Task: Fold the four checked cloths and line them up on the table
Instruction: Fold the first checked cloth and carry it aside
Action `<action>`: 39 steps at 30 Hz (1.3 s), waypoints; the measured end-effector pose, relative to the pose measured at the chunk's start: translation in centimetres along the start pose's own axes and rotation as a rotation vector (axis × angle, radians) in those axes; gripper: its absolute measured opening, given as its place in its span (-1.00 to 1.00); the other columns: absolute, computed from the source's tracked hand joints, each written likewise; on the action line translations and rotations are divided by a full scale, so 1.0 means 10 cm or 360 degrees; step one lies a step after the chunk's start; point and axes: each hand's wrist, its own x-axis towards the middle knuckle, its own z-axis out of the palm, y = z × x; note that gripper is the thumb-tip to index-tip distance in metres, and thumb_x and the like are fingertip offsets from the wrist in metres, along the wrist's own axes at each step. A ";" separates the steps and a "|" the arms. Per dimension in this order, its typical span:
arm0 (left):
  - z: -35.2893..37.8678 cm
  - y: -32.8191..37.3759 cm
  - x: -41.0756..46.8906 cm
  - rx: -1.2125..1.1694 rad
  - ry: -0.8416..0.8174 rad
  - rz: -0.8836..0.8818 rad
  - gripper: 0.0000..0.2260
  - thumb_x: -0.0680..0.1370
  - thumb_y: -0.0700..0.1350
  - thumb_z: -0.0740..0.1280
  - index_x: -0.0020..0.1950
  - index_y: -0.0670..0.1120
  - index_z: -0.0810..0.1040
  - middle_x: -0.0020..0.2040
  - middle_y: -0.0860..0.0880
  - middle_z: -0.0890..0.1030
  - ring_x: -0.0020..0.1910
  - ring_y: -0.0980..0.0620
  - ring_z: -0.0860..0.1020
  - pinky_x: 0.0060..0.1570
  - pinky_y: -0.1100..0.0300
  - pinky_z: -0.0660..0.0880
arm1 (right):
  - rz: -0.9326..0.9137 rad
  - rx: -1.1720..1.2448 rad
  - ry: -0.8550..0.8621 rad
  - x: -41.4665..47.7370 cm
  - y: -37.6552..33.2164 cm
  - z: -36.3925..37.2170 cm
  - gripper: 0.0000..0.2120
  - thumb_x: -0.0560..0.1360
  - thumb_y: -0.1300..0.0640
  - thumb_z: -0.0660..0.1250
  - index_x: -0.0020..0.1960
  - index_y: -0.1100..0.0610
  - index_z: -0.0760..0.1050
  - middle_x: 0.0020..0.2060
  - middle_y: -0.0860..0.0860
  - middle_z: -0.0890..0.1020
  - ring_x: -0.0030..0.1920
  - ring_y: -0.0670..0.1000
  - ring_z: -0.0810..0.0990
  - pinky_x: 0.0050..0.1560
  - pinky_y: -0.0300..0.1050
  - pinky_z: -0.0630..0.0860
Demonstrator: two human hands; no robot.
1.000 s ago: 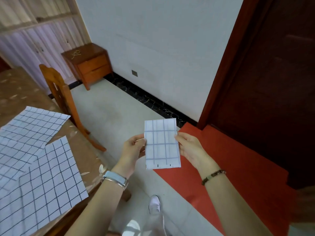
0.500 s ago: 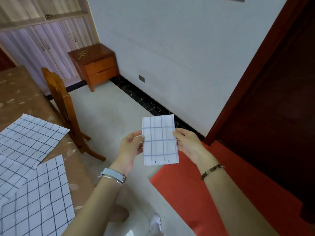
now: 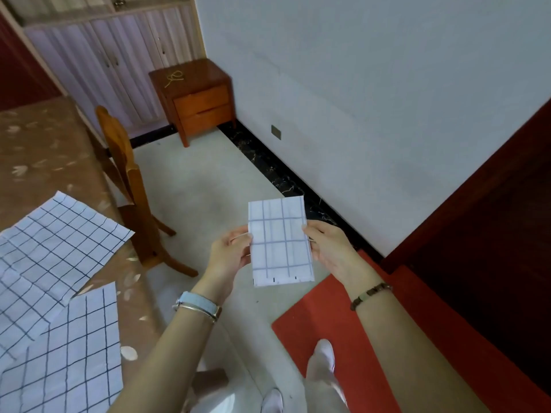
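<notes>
**Folded cloth [image 3: 280, 242] held in both hands, off the table [image 3: 44, 156]**

The folded cloth was a narrow upright rectangle, white with a thin dark check. From my feed it hung in the air over the pale floor, to the right of the table and well apart from it. The left hand [image 3: 231, 253] pinched its left edge about halfway up, and the right hand [image 3: 331, 248] pinched the right edge at the same height. Both sets of fingers were curled onto the fabric. The cloth's face was turned toward the camera, and small dark ticks showed along its bottom edge.

On the table at my left I saw unfolded checked cloths lying flat. The upper cloth [image 3: 56, 242] had one corner reaching out to the table's edge. The lower cloth [image 3: 68, 353] sat nearer the person, and the two overlapped. I could not tell how many layers lay at the far left.

A wooden chair [image 3: 131, 186] stood just beside the table. A small wooden cabinet [image 3: 199, 96] stood against the far wall with a loop of string [image 3: 174, 77] on top. A red mat [image 3: 343, 338] lay under the right forearm. The left wrist wore a watch [image 3: 198, 304], and the right wore a bead bracelet [image 3: 371, 293].
</notes>
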 end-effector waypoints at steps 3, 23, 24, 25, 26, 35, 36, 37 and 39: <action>0.07 0.03 0.20 0.0004 0.0066 0.0003 -0.82 0.60 -0.30 0.24 0.12 -0.16 0.58 -0.05 -0.11 0.70 -0.11 -0.01 0.68 -0.13 0.19 0.63 | 0.0022 -0.0039 -0.0044 0.29 -0.09 -0.01 -0.80 0.60 0.23 0.28 0.18 0.25 0.57 0.06 0.17 0.68 -0.04 0.05 0.67 -0.04 -0.13 0.64; 0.85 0.51 1.34 -0.0244 0.0582 0.0122 -0.85 0.61 -0.27 0.24 0.10 -0.19 0.58 -0.12 -0.12 0.68 -0.18 0.01 0.66 -0.13 0.16 0.64 | 0.0139 -0.0254 -0.0501 2.09 -1.08 -0.13 -0.82 0.57 0.27 0.28 0.16 0.18 0.55 -0.02 0.15 0.69 -0.09 0.04 0.69 -0.16 -0.12 0.60; 0.85 0.52 1.37 -0.0257 0.0596 0.0120 -0.85 0.61 -0.27 0.25 0.11 -0.20 0.58 -0.11 -0.12 0.68 -0.18 0.02 0.66 -0.13 0.15 0.63 | 0.0143 -0.0255 -0.0522 2.14 -1.09 -0.11 -0.82 0.57 0.28 0.28 0.15 0.18 0.55 -0.02 0.15 0.69 -0.09 0.04 0.69 -0.15 -0.12 0.61; 0.85 0.53 1.41 -0.0267 0.0611 0.0117 -0.85 0.61 -0.26 0.25 0.12 -0.20 0.58 -0.09 -0.13 0.69 -0.18 0.02 0.67 -0.14 0.14 0.62 | 0.0147 -0.0260 -0.0545 2.19 -1.11 -0.09 -0.82 0.57 0.28 0.28 0.14 0.17 0.56 -0.02 0.15 0.69 -0.09 0.04 0.69 -0.14 -0.11 0.61; 0.84 0.53 1.44 -0.0270 0.0625 0.0112 -0.84 0.61 -0.25 0.26 0.14 -0.19 0.58 -0.06 -0.14 0.69 -0.16 0.00 0.68 -0.14 0.14 0.61 | 0.0147 -0.0268 -0.0563 2.24 -1.13 -0.08 -0.82 0.57 0.28 0.28 0.14 0.16 0.56 -0.02 0.14 0.69 -0.08 0.04 0.70 -0.13 -0.11 0.61; 0.70 0.72 1.87 -0.0273 0.0684 0.0108 -0.84 0.62 -0.24 0.25 0.14 -0.18 0.58 -0.01 -0.17 0.71 -0.10 -0.08 0.69 -0.21 0.19 0.62 | 0.0132 -0.0326 -0.0658 2.72 -1.33 0.23 -0.83 0.57 0.29 0.26 0.09 0.14 0.57 -0.01 0.16 0.69 -0.08 0.06 0.68 -0.10 -0.08 0.63; 0.68 0.76 1.94 -0.0283 0.0677 0.0119 -0.83 0.62 -0.24 0.24 0.15 -0.18 0.58 -0.02 -0.17 0.71 -0.08 -0.09 0.69 -0.16 0.16 0.64 | 0.0129 -0.0328 -0.0668 2.79 -1.36 0.28 -0.84 0.57 0.29 0.26 0.07 0.13 0.57 0.00 0.16 0.68 -0.08 0.06 0.68 -0.12 -0.11 0.61; 0.65 0.81 2.02 -0.0297 0.0674 0.0126 -0.83 0.62 -0.25 0.24 0.15 -0.18 0.58 -0.02 -0.17 0.71 -0.08 -0.09 0.69 -0.11 0.14 0.64 | 0.0128 -0.0335 -0.0676 2.86 -1.40 0.34 -0.84 0.57 0.30 0.26 0.06 0.13 0.57 0.00 0.16 0.68 -0.08 0.06 0.68 -0.13 -0.12 0.61; 0.58 0.91 2.21 -0.0323 0.0686 0.0138 -0.84 0.63 -0.25 0.24 0.14 -0.17 0.58 -0.05 -0.14 0.71 -0.12 -0.04 0.69 -0.10 0.15 0.64 | 0.0118 -0.0359 -0.0685 3.04 -1.48 0.49 -0.83 0.57 0.29 0.26 0.07 0.13 0.57 0.01 0.16 0.68 -0.08 0.05 0.69 -0.15 -0.13 0.60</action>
